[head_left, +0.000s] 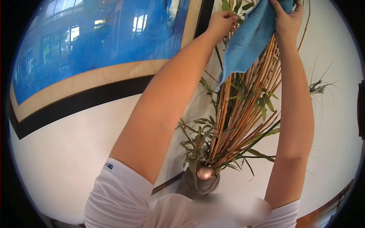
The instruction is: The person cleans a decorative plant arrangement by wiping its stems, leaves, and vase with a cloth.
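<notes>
Both my arms reach up to a bundle of tan bamboo stalks (243, 110) with green leaves, standing in a grey-brown vase (190, 185). My left hand (221, 21) pinches the top of a stalk at the bundle's left side. My right hand (287, 19) grips a blue cloth (249, 40), which drapes down over the upper part of the stalks. A small pinkish ball (205, 172) sits at the vase's mouth.
A large framed blue painting (95, 41) with a cream and black border hangs on the white wall (61, 159) at the left, its glass reflecting windows. Thin green sprigs (317, 87) stick out to the right of the stalks.
</notes>
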